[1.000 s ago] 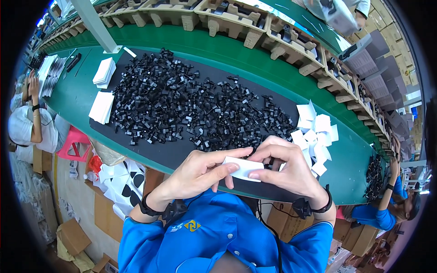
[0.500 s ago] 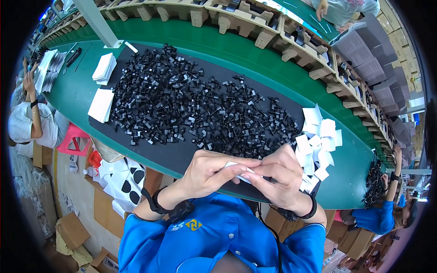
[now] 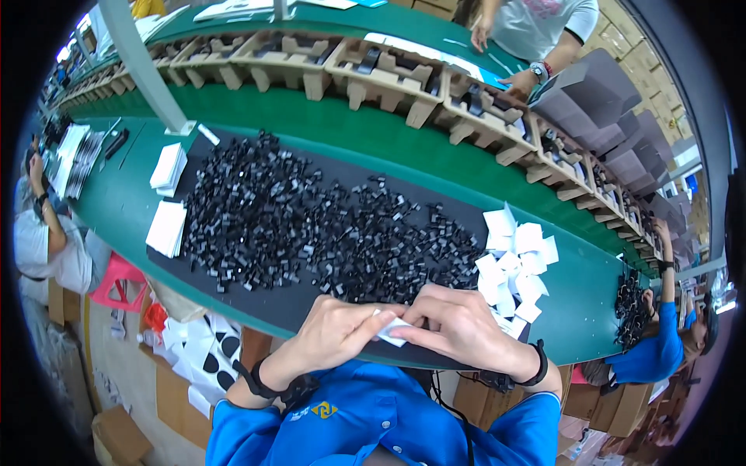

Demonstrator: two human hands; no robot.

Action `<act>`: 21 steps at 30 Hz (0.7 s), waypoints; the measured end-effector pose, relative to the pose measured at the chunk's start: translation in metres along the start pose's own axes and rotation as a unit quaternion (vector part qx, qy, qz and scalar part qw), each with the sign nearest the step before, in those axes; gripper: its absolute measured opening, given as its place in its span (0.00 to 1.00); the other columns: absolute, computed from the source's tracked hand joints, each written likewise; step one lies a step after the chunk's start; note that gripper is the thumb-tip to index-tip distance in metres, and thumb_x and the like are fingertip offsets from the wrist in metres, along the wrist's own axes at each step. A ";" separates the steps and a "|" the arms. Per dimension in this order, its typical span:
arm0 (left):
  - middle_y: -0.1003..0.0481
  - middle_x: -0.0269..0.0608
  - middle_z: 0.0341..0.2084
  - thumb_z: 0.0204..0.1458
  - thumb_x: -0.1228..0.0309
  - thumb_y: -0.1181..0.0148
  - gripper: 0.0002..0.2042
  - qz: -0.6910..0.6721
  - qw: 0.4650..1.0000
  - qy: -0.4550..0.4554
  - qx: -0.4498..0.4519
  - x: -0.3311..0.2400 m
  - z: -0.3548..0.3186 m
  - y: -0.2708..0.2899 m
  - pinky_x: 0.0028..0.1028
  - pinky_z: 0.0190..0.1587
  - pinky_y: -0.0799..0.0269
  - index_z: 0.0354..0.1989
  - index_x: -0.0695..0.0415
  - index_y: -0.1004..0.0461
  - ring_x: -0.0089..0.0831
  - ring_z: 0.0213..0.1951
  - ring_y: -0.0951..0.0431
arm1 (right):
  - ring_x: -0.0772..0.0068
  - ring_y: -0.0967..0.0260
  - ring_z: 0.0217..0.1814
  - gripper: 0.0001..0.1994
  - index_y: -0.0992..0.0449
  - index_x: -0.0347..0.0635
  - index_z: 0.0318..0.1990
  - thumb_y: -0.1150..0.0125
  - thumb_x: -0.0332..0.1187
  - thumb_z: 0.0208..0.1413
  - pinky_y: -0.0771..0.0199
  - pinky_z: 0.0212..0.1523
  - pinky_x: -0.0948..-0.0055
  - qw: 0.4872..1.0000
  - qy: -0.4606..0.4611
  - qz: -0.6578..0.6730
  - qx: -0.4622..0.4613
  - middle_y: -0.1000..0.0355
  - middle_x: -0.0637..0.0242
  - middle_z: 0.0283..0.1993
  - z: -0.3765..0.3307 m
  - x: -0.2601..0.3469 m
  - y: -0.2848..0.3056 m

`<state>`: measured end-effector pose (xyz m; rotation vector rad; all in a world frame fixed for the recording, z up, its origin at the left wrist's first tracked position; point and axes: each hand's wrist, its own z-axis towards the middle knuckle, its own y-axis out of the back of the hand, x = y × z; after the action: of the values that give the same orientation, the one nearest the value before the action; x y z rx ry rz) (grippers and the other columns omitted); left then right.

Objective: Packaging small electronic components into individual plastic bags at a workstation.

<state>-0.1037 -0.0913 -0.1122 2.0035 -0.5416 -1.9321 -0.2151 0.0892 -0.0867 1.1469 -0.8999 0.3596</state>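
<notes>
Between my two hands is a small folded piece of white paper [image 3: 394, 331], close to the bench's near edge. My left hand [image 3: 339, 330] pinches its left side with thumb and forefinger. My right hand [image 3: 449, 322] grips the right side, its thumb lying along the front; the fingers hide part of the piece. Just beyond my hands spreads a wide heap of small black plastic parts [image 3: 311, 221] on a dark mat [image 3: 260, 307]. Right of the heap lies a loose pile of folded white papers [image 3: 517, 264]. Two stacks of flat white papers [image 3: 166, 227] sit at the heap's left.
Behind the green bench [image 3: 579, 318] runs a row of brown moulded trays [image 3: 381, 74] holding black items. A grey post [image 3: 140, 70] rises at the far left. Co-workers sit left and right; another person's hand [image 3: 517, 81] is across the line. Cardboard boxes stand below.
My hands, still holding the paper, sit slightly lower and to the left in the picture. The whole view has shifted, and more of the person across the line shows.
</notes>
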 end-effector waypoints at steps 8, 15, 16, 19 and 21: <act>0.22 0.54 0.36 0.63 0.62 0.60 0.22 -0.165 0.934 -0.028 -0.314 0.015 -0.029 0.069 0.18 0.22 0.30 0.60 0.64 0.40 0.28 0.23 0.20 | 0.71 0.31 0.24 0.07 0.26 0.38 0.23 0.39 0.31 0.48 0.33 0.25 0.74 0.969 0.036 -0.154 -0.190 0.31 0.66 0.22 0.126 -0.037 0.105; 0.21 0.48 0.32 0.62 0.66 0.56 0.21 -0.073 0.806 0.004 -0.587 0.038 -0.074 0.128 0.12 0.16 0.39 0.61 0.64 0.41 0.19 0.15 0.27 | 0.51 0.25 0.37 0.11 0.23 0.38 0.27 0.38 0.38 0.45 0.27 0.35 0.59 0.855 -0.144 -0.430 -0.252 0.25 0.49 0.33 0.275 -0.139 0.153; 0.21 0.48 0.32 0.62 0.66 0.56 0.21 -0.074 0.806 0.004 -0.588 0.046 -0.081 0.138 0.12 0.16 0.39 0.61 0.64 0.41 0.19 0.15 0.27 | 0.51 0.25 0.38 0.11 0.22 0.38 0.29 0.39 0.37 0.44 0.26 0.36 0.59 0.847 -0.200 -0.430 -0.240 0.25 0.49 0.34 0.284 -0.149 0.155; 0.22 0.46 0.35 0.62 0.66 0.56 0.21 -0.043 0.756 0.002 -0.653 0.065 -0.110 0.161 0.11 0.15 0.42 0.62 0.61 0.40 0.17 0.16 0.28 | 0.51 0.25 0.41 0.11 0.21 0.39 0.31 0.40 0.36 0.44 0.25 0.39 0.59 0.835 -0.262 -0.434 -0.216 0.24 0.50 0.37 0.300 -0.158 0.142; 0.22 0.45 0.37 0.61 0.66 0.55 0.21 -0.011 0.740 0.033 -0.672 0.064 -0.119 0.164 0.12 0.16 0.40 0.62 0.60 0.41 0.16 0.18 0.28 | 0.54 0.24 0.42 0.11 0.20 0.40 0.33 0.42 0.35 0.45 0.24 0.41 0.60 0.821 -0.278 -0.453 -0.211 0.23 0.54 0.38 0.308 -0.160 0.129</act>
<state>0.0067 -0.2709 -0.0870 1.0246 0.7607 -1.4109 -0.5306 -0.1045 -0.0906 1.1358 -0.7594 -0.9646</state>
